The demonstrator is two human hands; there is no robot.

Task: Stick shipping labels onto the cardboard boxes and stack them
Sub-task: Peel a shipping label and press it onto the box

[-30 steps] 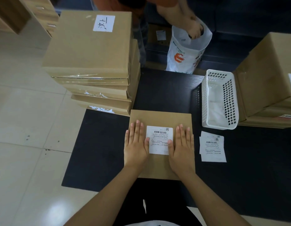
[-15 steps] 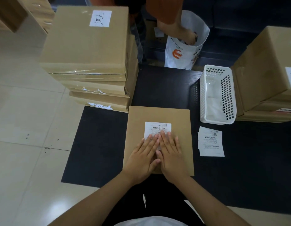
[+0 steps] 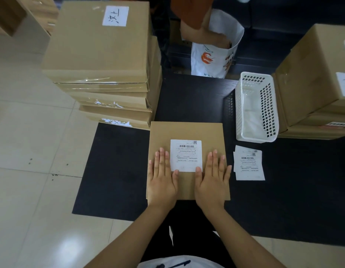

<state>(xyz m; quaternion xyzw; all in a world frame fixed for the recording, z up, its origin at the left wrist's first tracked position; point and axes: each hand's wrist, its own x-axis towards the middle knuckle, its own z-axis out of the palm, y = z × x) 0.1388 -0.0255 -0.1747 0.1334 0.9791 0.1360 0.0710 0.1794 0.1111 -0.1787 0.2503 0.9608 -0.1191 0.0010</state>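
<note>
A flat cardboard box (image 3: 187, 130) lies on the black table in front of me. A white shipping label (image 3: 186, 154) with a barcode is stuck on its top. My left hand (image 3: 163, 178) presses flat on the box just left of the label, thumb at the label's lower left corner. My right hand (image 3: 213, 178) lies flat to the label's right, thumb at its lower right corner. A small pile of loose labels (image 3: 249, 164) sits on the table right of the box.
A stack of several flat boxes (image 3: 98, 47) rises at the back left. A white plastic basket (image 3: 256, 107) stands at the right, with bigger cardboard boxes (image 3: 314, 78) behind it. Another person reaches into a white bag (image 3: 216, 55) at the far edge.
Half a second ago both hands lay together over the label's lower part. They have slid apart to either side of it, fingers still flat.
</note>
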